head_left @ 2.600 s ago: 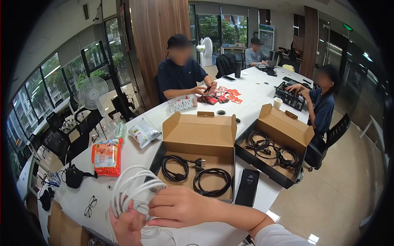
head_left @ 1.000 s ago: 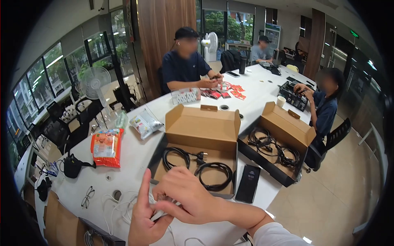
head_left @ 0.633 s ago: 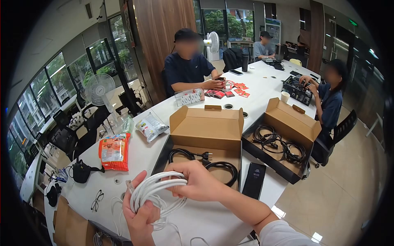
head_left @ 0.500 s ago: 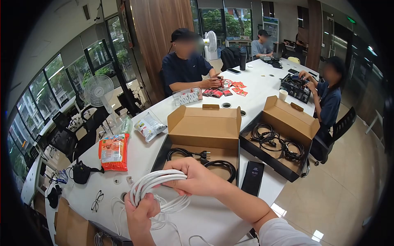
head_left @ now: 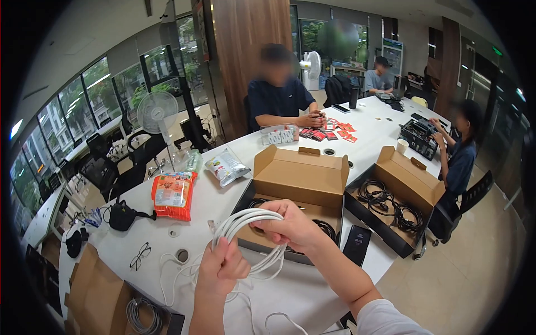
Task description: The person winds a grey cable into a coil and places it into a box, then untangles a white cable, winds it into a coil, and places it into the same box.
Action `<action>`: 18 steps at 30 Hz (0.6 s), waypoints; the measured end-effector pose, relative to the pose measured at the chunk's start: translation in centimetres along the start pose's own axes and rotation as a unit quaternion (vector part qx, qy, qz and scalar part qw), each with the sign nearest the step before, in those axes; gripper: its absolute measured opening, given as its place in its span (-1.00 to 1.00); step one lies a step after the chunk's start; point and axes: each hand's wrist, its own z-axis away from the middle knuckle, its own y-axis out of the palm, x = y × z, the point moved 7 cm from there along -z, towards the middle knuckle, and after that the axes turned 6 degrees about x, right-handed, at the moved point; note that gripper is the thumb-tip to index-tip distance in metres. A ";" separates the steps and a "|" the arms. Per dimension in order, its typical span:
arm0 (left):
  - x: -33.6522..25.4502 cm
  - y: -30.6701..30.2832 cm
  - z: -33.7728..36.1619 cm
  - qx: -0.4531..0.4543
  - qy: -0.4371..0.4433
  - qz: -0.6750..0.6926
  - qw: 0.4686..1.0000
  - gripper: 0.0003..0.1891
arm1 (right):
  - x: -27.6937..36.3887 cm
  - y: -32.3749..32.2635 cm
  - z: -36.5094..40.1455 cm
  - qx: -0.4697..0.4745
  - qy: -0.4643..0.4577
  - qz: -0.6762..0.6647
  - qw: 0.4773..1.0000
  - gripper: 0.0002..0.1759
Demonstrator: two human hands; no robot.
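Note:
A white cable [head_left: 245,219] is looped into a coil held in the air above the white table. My left hand [head_left: 222,267] is closed round the coil's left side, thumb up. On the upper right of the loops my right hand [head_left: 293,226] grips the strands with its fingers curled. Loose lengths of the same cable hang below and lie on the table. Just behind my hands is an open cardboard box [head_left: 301,173] with black cables in it, partly hidden by my right hand.
A second open box [head_left: 391,218] holds black cables. A phone [head_left: 356,245], glasses [head_left: 140,256], an orange bag [head_left: 173,195] and a silver bag [head_left: 227,166] lie around. Bottom left, another box [head_left: 100,290] holds a grey cable [head_left: 144,316]. Three people sit farther off.
The view has turned left, so the scene sits farther right. My right hand has shifted slightly along the coil's top; both hands still hold the cable.

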 end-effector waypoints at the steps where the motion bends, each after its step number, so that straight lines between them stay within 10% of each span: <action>1: -0.1 -0.2 -0.1 -0.006 0.007 0.034 0.999 -0.61 | -0.3 -0.2 -0.1 -0.020 -0.006 0.015 1.000 -0.84; 6: -3.0 -2.2 0.2 -0.082 0.133 0.141 0.978 -0.67 | 1.9 1.2 0.4 -0.077 -0.194 0.263 0.942 -0.43; 11: -7.4 -4.5 3.2 -0.227 0.266 0.074 0.934 -0.64 | 3.3 4.1 2.6 -0.163 -0.313 0.478 0.805 -0.64; 14: -8.3 -3.9 4.1 -0.249 0.313 0.034 0.916 -0.63 | -0.9 6.0 1.6 -0.001 -0.001 0.437 0.899 -0.73; 17: -9.0 -3.2 4.8 -0.221 0.339 0.046 0.913 -0.61 | -6.9 6.0 0.5 0.112 0.225 0.391 0.886 -0.59; 18: -9.2 -3.3 5.0 -0.203 0.352 0.066 0.911 -0.61 | -8.6 6.1 -0.1 0.139 0.213 0.217 0.943 -0.52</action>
